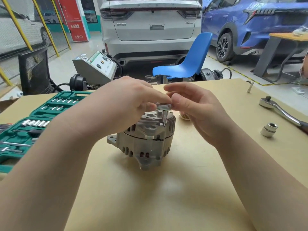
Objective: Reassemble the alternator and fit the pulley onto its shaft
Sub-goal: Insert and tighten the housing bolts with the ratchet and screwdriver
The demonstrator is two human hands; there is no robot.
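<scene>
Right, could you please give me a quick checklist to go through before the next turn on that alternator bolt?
1. Alternator stands upright on the table: ok.
2. Small socket tool stands upright on a housing bolt: ok; whether it is fully seated, cannot tell.
3. Left hand and right hand both pinch the tool's top: ok.
4. Ratchet and large socket lie at the right of the table: ok.
5. Pulley fitted on the shaft: cannot tell, the fingers hide it.

A blue chair (188,60) stands beyond the table (150,197), before a white car (150,22).
</scene>
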